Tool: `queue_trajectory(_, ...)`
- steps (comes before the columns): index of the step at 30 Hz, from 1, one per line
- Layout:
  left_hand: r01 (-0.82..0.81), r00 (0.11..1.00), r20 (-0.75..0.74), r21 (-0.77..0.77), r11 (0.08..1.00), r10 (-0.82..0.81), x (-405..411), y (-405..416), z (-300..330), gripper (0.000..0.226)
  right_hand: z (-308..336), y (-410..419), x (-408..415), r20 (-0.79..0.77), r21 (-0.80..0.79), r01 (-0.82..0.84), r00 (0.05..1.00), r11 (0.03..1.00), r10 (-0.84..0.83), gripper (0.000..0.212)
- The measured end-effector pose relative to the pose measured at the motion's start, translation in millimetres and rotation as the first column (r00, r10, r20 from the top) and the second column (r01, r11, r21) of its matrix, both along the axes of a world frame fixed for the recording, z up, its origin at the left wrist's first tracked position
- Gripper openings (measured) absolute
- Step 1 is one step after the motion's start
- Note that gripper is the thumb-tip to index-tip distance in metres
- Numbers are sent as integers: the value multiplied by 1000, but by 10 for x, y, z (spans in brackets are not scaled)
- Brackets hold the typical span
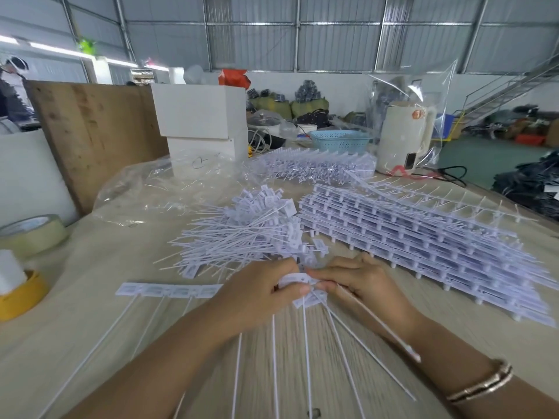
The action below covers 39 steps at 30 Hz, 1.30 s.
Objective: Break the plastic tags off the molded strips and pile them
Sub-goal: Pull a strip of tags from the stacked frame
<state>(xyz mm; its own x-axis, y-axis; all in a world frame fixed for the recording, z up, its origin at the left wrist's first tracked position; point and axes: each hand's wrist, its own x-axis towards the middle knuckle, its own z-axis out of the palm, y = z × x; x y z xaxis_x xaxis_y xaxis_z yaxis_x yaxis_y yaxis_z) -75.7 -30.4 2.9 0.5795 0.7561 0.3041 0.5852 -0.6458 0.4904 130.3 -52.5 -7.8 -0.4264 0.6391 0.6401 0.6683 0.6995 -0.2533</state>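
Head view: both hands, left (260, 293) and right (360, 285), pinch a white molded strip (298, 281) of tags on the tabletop (90, 313), just in front of the pile of loose tags (242, 234); stacked strips (423, 237) lie right of that pile.

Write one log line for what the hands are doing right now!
left hand: grips molded strip | right hand: pinches same strip | loose tag pile: behind hands | uncut strip stack: right

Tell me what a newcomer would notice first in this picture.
Probably both hands, left hand and right hand, pinching a white tag strip at centre. Just behind lies a loose tag pile, and to its right a tall stack of molded strips.
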Motion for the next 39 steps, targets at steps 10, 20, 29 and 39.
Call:
queue_trajectory(10, 65, 996, 57, 8, 998, -65, 17, -32, 60, 22, 21, 40, -3, -231, -157, -160, 965, 974, 122, 19)
queue_trajectory(20, 48, 971, 239, -117, 992, -19, -119, 8, 118, 15, 0, 95, 246, -204, -237, -24, 979, 971, -25, 27)
queue_trajectory(29, -134, 991, 2, 70, 989, 134, -9, -10, -10, 21, -79, 94, 161, 139, -208, -32, 988, 978, 62, 55)
queue_trajectory(39, -128, 992, -11, -1, 992, 128, 18, -24, -48, 19, -27, 71, 132, 136, -82, 75, 989, 994, -63, 53)
